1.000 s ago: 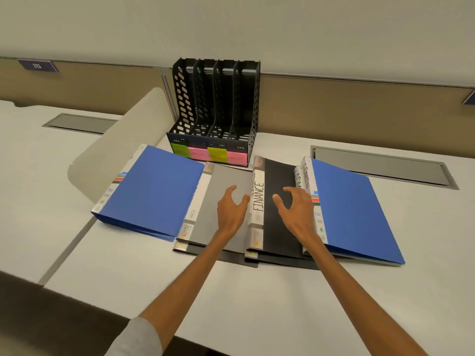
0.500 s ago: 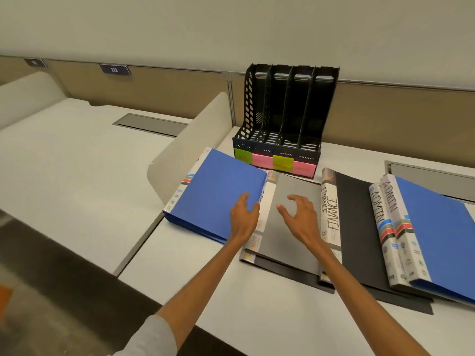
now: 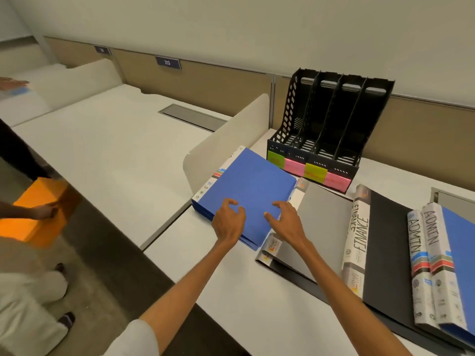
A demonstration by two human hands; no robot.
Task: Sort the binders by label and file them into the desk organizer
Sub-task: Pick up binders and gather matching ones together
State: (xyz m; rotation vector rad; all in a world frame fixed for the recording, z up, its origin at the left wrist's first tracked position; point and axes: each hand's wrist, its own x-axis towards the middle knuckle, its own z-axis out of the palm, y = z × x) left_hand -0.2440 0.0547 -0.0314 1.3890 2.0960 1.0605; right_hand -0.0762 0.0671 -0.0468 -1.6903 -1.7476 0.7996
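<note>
Both my arms were out ahead, forearms bare, angled in toward each other. Left grip point(image 3: 227, 223) sat palm down, wrist roughly straight, fingers point(image 3: 232, 202) spread and bent claw-like, thumb out to the right. Right grip point(image 3: 286, 223) was just beside it, not touching it, also palm down with fingers bent and thumb point(image 3: 267, 216) pointing left. Both grips were loose, half open. A pale sleeve point(image 3: 133, 337) showed at the left upper arm.

Plain blue on the left binder point(image 3: 252, 194) and on the right binder point(image 3: 460, 265), with white spines striped red, grey and blue. Grey for the middle binder point(image 3: 323, 227), black for the FINANCE binder point(image 3: 385, 253). Black, hole-patterned organizer point(image 3: 291, 109) with notes point(image 3: 312, 173) alternating green and pink. Off-white worktop point(image 3: 257, 304).
</note>
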